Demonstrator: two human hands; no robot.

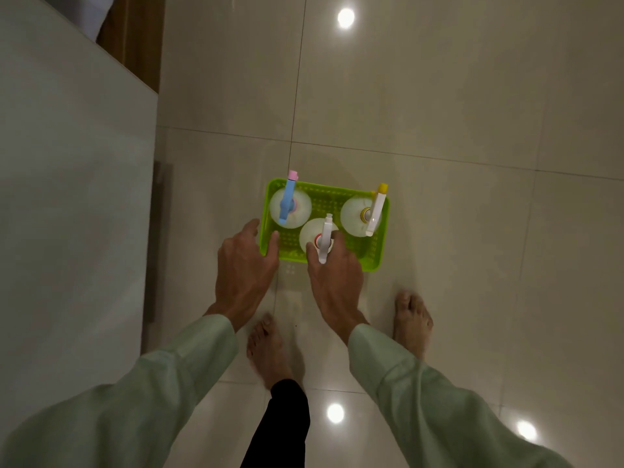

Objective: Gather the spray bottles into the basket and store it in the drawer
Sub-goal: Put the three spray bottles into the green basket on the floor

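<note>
Green basket [371,251] on floor [439,130], three spray bottles upright inside. Left hand [243,268] fingers released at 9 o'clock rim; right hand [334,275] grasping white-trigger bottle [325,243].

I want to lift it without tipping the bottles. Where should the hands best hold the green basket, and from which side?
Probably by the two short end rims of the green basket, one hand from each side. The left hand is already at the left rim; the right hand is over the near middle bottle. Three upright bottles fill the inside, so only the rim is free to grip.
</note>
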